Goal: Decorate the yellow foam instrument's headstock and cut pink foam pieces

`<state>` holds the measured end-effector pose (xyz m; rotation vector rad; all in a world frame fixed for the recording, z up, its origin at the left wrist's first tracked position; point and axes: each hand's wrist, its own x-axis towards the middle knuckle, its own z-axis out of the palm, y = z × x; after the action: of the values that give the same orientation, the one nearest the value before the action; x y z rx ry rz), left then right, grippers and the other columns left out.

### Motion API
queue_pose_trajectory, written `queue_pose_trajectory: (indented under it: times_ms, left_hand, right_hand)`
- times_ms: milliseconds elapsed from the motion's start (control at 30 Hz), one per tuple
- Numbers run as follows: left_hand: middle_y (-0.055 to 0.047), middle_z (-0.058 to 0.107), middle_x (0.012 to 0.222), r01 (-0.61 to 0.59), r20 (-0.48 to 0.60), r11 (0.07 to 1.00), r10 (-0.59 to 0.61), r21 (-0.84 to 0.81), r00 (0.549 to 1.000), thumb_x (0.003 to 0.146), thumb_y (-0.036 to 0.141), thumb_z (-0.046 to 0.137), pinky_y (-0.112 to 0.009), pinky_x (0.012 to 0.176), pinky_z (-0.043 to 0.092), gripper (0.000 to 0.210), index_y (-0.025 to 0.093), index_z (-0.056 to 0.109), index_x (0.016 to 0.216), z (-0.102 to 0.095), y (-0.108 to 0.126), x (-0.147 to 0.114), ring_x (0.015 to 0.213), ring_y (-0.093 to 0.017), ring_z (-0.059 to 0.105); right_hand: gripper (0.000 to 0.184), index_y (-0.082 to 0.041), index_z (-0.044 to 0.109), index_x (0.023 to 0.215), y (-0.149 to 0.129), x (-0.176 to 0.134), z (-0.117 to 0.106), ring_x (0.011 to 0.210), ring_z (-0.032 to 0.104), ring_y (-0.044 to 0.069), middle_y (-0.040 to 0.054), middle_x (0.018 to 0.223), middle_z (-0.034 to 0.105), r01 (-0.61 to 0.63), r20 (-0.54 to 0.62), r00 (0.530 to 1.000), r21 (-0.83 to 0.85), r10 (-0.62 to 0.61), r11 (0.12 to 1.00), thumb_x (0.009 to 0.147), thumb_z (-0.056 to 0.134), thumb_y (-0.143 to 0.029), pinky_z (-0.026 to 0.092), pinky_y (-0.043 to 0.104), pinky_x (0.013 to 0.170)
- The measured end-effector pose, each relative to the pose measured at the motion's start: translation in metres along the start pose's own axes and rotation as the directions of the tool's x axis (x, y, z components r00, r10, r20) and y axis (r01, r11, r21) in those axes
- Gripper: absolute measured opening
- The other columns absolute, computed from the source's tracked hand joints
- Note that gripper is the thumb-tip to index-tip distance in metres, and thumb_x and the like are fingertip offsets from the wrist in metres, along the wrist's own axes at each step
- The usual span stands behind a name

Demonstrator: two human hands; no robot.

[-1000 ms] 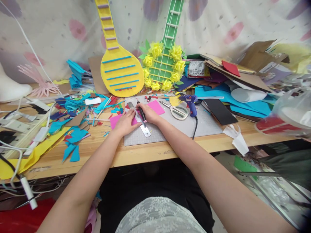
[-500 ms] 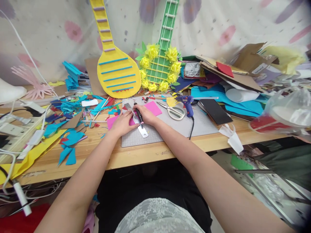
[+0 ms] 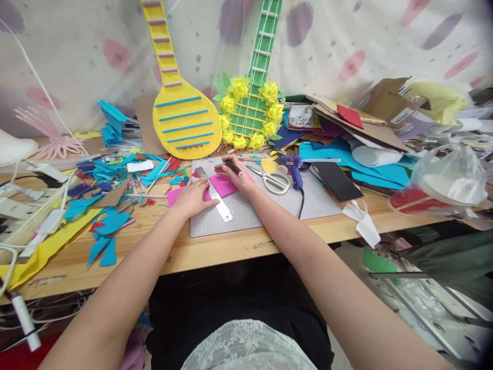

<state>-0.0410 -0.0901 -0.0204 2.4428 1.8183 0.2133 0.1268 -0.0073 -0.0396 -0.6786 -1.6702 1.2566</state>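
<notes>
A metal ruler (image 3: 222,208) lies aslant over a bright pink sheet (image 3: 226,186). My left hand (image 3: 194,196) holds the ruler down, its thumb and fingers closed around the middle part. In my right hand (image 3: 235,176) a black marker (image 3: 232,166) with a pink end lies between closed fingers. That hand rests over the pink sheet, just right of the ruler and apart from it. Where the marker's tip points cannot be made out. Under the sheet is a grey cutting mat (image 3: 250,218).
Scissors (image 3: 278,184), a blue glue gun (image 3: 295,172) and a phone (image 3: 337,180) lie to the right. Blue scraps (image 3: 111,221) cover the left side. Behind stand a yellow cardboard instrument (image 3: 187,136) and a green one (image 3: 250,110) with yellow flowers. A bagged tub (image 3: 431,180) sits far right.
My right hand has moved off the ruler to the right with the marker, uncovering more of the ruler and pink sheet. My left hand stays on the ruler. The view has shifted slightly.
</notes>
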Motion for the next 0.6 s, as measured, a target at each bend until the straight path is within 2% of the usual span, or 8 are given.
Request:
queue_pose_trajectory:
  times_ms: [67,167,267,333,433,600]
  left_hand:
    - [-0.014,0.047,0.138,0.0,0.002,1.0,0.0,-0.002,1.0,0.075,0.058,0.055,-0.044,0.114,0.018,0.067,0.015,0.051,0.126,0.0,0.0,0.0,0.13,-0.028,0.039]
    - [-0.014,0.049,0.136,-0.013,-0.011,1.0,0.013,0.002,1.0,0.075,0.059,0.055,-0.045,0.114,0.016,0.065,0.016,0.052,0.124,0.0,0.0,0.0,0.129,-0.028,0.041]
    - [-0.012,0.051,0.134,-0.022,-0.025,1.0,0.022,-0.006,0.999,0.074,0.06,0.056,-0.045,0.115,0.015,0.062,0.019,0.054,0.121,0.0,-0.001,0.0,0.128,-0.028,0.042]
    - [-0.01,0.052,0.134,-0.022,-0.026,1.0,0.022,-0.017,0.999,0.073,0.06,0.056,-0.045,0.114,0.016,0.062,0.021,0.055,0.12,0.001,-0.001,0.0,0.128,-0.028,0.043]
    - [-0.01,0.051,0.134,-0.029,-0.028,0.999,0.028,-0.024,0.999,0.073,0.06,0.056,-0.046,0.114,0.017,0.063,0.02,0.054,0.122,0.002,-0.003,0.001,0.128,-0.028,0.042]
    - [-0.013,0.047,0.138,-0.013,-0.005,1.0,0.013,-0.013,1.0,0.074,0.059,0.056,-0.046,0.113,0.018,0.066,0.017,0.052,0.125,0.003,-0.003,0.001,0.131,-0.027,0.039]
  right_hand:
    - [0.033,-0.024,0.033,0.107,-0.006,0.0,0.0,0.089,0.062,0.015,0.0071,0.1,0.061,0.043,0.015,0.999,-0.052,-0.042,0.998,0.083,0.046,-0.043,0.049,0.034,0.083]
    - [0.035,-0.021,0.038,0.109,-0.014,-0.002,0.002,0.097,0.059,0.018,0.0091,0.103,0.06,0.119,0.133,0.988,-0.282,-0.084,0.952,0.08,0.052,-0.035,0.046,0.035,0.085]
    - [0.041,-0.016,0.043,0.109,-0.013,-0.005,0.005,0.101,0.055,0.023,0.0123,0.106,0.058,0.228,0.267,0.959,-0.546,-0.09,0.806,0.071,0.058,-0.024,0.044,0.038,0.086]
    - [0.043,-0.014,0.046,0.109,-0.009,-0.007,0.005,0.102,0.054,0.025,0.0137,0.108,0.058,0.288,0.324,0.942,-0.657,-0.084,0.696,0.068,0.059,-0.019,0.041,0.039,0.087]
    - [0.044,-0.013,0.047,0.11,-0.004,-0.008,0.001,0.101,0.053,0.026,0.0146,0.109,0.058,0.328,0.361,0.93,-0.721,-0.073,0.61,0.067,0.057,-0.017,0.039,0.038,0.087]
    - [0.043,-0.012,0.051,0.108,-0.005,-0.001,-0.014,0.103,0.052,0.027,0.0159,0.107,0.059,0.334,0.352,0.933,-0.767,-0.076,0.549,0.065,0.055,-0.01,0.037,0.04,0.091]
